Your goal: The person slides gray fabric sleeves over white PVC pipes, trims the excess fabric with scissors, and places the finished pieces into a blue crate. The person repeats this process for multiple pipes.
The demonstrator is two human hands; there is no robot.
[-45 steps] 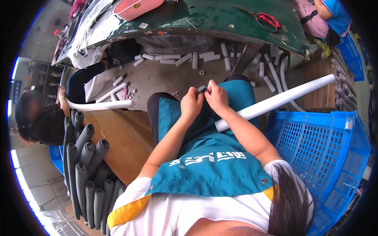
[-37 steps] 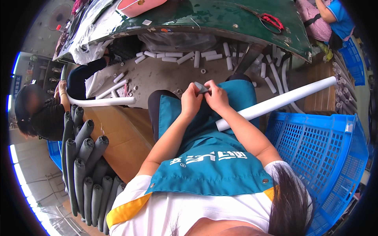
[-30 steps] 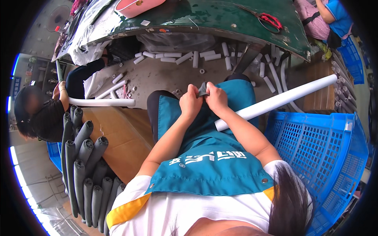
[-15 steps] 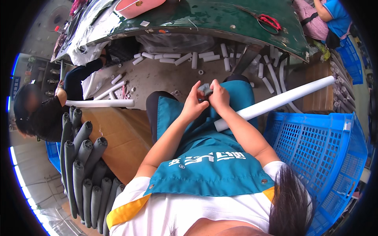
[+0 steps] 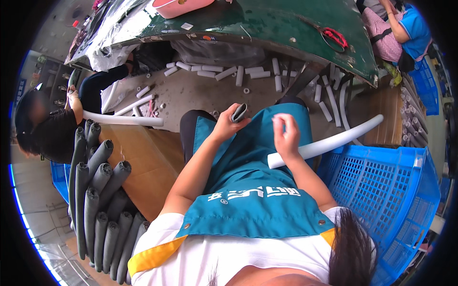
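My left hand (image 5: pixel 227 126) is closed around a dark grey fabric sleeve (image 5: pixel 239 113), whose open end faces up with a lighter rim. Over my lap, my right hand (image 5: pixel 286 137) is raised a little apart from the sleeve, its fingers loosely bent and holding nothing I can see. A white foam tube (image 5: pixel 329 145) lies across my right side, with its near end beside my right wrist and its far end over the blue crate. My teal apron (image 5: pixel 257 167) covers my lap beneath both hands.
Grey covered tubes (image 5: pixel 100 205) stand bundled at left beside a cardboard box (image 5: pixel 140 155). A blue crate (image 5: pixel 377 190) is at right. Ahead is a green table (image 5: pixel 267 24) with red-handled scissors (image 5: pixel 336 37); foam pieces (image 5: pixel 226 73) litter the floor. Two other people sit nearby.
My right hand has come away from the grey sleeve and moved right and nearer to me. My left hand keeps the sleeve, now turned with its opening showing. The white tube's far end has dipped.
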